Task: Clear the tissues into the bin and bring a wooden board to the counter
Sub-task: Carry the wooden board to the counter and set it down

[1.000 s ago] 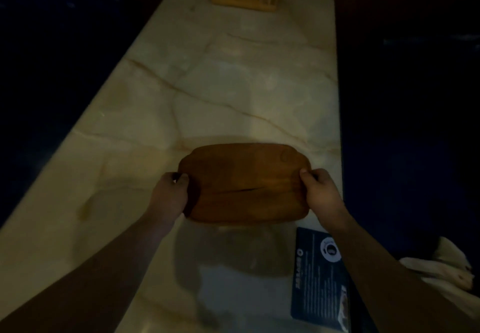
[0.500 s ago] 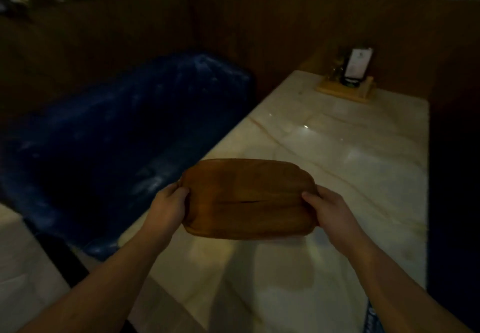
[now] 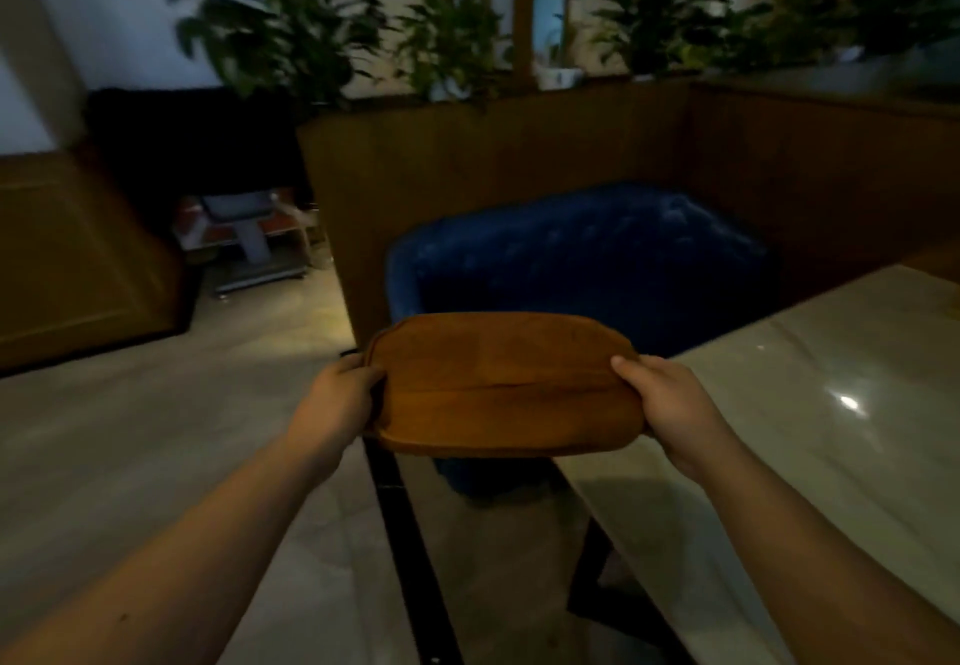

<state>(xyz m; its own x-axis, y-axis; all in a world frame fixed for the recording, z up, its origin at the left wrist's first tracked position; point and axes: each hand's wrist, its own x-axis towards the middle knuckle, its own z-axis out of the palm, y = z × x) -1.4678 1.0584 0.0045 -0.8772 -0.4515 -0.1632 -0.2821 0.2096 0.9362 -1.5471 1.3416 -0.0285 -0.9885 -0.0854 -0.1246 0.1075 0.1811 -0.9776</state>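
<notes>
A person holds a wooden board (image 3: 506,384) out in front of them with both hands, roughly level and slightly tilted so its top face shows. The left hand (image 3: 340,397) is closed around the board's left short edge, fingers curled underneath and the thumb pressed on the rim. The right hand (image 3: 662,404) is closed on the right short edge in the same way, with the thumb lying on top near the corner. Both forearms are bare and reach in from the bottom of the view.

The board is brown, oblong with rounded corners, and has a raised rim and a faint line running along its length. It is in the air, not resting on anything. It hangs just off the near left edge of a pale marble worktop (image 3: 810,404), whose surface stretches away to the right and carries a small bright reflection.

Beyond the board sits a deep blue upholstered seat (image 3: 582,259), tucked against a dark wooden partition (image 3: 493,165). Green leafy plants (image 3: 311,20) stand along the top of that partition. Below and to the left is a pale tiled floor (image 3: 130,436) with a dark strip running across it. Further back on the left stands a low cart (image 3: 249,233); the scene is dim and somewhat blurred, so its details are unclear.
</notes>
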